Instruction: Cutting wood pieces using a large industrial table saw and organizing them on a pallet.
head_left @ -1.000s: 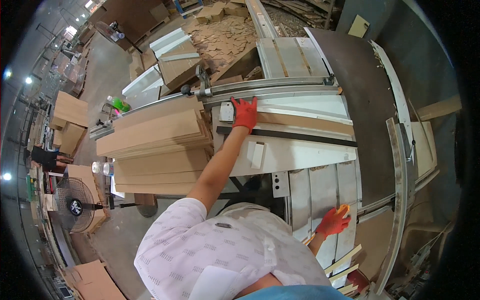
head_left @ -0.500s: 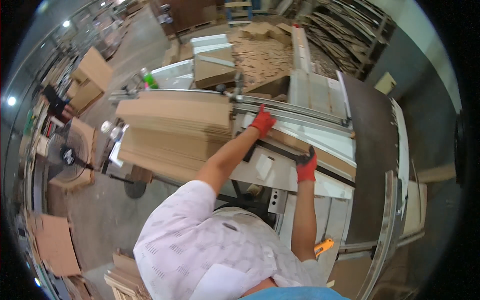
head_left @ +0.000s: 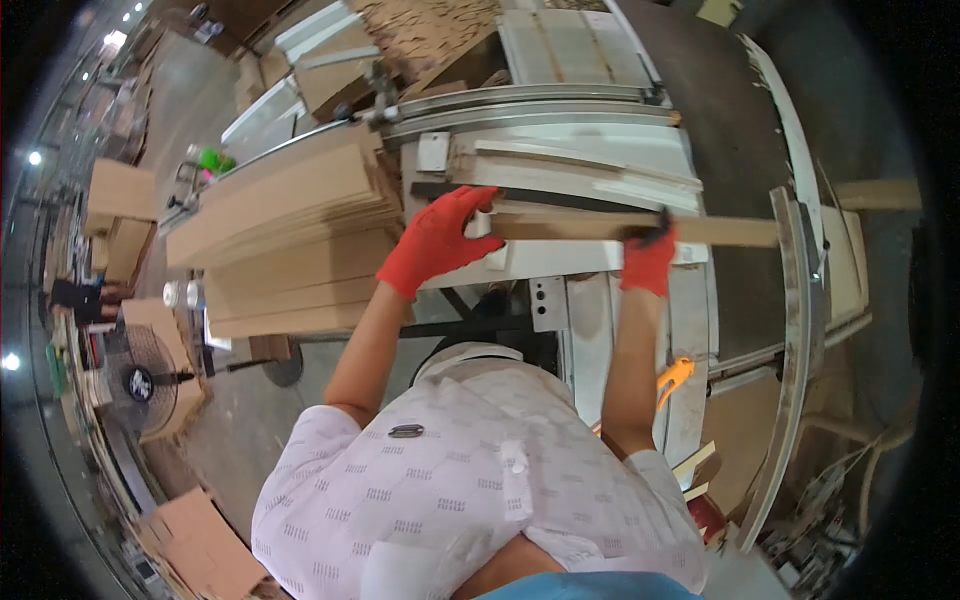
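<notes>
A long narrow brown board strip point(head_left: 720, 231) lies crosswise in front of me, its right end over the dark tabletop. My right hand point(head_left: 648, 258), in a red glove with dark fingertips, is closed around the strip right of its middle. My left hand point(head_left: 432, 245), also red-gloved, is beside the strip's left end with thumb and fingers spread apart; whether it touches that end is hard to tell. Behind the strip, a black bar point(head_left: 570, 200) and white offcut strips point(head_left: 570, 157) lie on the white saw table point(head_left: 560, 262).
Stacked brown boards point(head_left: 290, 290) sit left of the saw table. A metal rail point(head_left: 530, 110) crosses the far side. An orange utility knife point(head_left: 676, 375) lies right of my right forearm. A fan point(head_left: 140, 383) stands at the left, and a long beam point(head_left: 795, 370) at the right.
The strip has left its place by the rail and come nearer to me, shifted right, in my right hand. My left hand has drawn back from the rail to the strip's left end.
</notes>
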Available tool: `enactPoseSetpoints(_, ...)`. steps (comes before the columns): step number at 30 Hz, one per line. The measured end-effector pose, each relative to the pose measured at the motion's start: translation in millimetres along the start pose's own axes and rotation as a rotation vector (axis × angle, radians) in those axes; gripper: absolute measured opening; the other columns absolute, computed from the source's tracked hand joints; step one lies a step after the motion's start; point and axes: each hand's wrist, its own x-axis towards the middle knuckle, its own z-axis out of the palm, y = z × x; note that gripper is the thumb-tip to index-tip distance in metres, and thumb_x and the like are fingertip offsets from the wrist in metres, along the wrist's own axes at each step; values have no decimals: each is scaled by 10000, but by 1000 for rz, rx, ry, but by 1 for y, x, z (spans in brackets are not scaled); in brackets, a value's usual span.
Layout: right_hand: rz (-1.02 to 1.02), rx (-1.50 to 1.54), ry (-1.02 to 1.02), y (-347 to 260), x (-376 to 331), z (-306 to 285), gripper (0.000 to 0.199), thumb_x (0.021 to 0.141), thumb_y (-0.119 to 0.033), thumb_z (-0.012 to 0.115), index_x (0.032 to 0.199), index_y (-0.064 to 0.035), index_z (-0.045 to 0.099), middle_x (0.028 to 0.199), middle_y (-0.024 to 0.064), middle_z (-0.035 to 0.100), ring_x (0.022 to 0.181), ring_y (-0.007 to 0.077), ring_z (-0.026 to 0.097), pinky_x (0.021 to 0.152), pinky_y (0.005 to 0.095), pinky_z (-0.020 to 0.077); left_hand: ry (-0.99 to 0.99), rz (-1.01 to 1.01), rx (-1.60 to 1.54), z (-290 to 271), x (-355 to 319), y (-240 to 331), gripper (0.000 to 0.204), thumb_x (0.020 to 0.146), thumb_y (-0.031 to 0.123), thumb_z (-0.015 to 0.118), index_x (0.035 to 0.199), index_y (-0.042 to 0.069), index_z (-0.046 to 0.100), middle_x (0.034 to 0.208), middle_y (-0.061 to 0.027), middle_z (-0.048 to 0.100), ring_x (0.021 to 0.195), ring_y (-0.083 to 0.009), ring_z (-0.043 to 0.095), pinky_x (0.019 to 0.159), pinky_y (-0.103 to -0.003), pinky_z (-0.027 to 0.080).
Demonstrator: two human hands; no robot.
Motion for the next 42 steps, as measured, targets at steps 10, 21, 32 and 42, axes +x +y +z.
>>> enactPoseSetpoints(10,65,39,34,-52,45,-174,292,930,-231,663,1178,-84,621,991,23,596,874,160,567,760,317,475,48,-435,542,129,-25,-112,463,781,425,753,944,29,578,905,-192,659,917,-360,658,778,-445,523)
enactPoseSetpoints(21,43,-694,-566,-51,12,-148,457,917,-126,639,1330,0,490,922,39,527,857,123,499,769,296,441,439,-272,187,81,43,-110,242,765,116,712,934,45,553,904,-189,639,909,-407,614,766,-469,499)
enactPoseSetpoints(32,-107,-821,-1099,7,90,3,548,730,-84,663,1267,-99,556,1182,152,569,1099,335,584,930,380,479,673,-355,411,82,80,-198,130,815,88,635,928,67,574,887,-194,626,852,-410,630,718,-478,516)
enactPoseSetpoints(42,-708,-840,-1223,84,147,24,614,682,-163,734,1266,-126,550,1178,130,553,1115,316,540,947,367,465,606,-381,510,69,83,-140,232,726,178,762,886,105,611,931,-121,620,917,-367,612,760,-457,511)
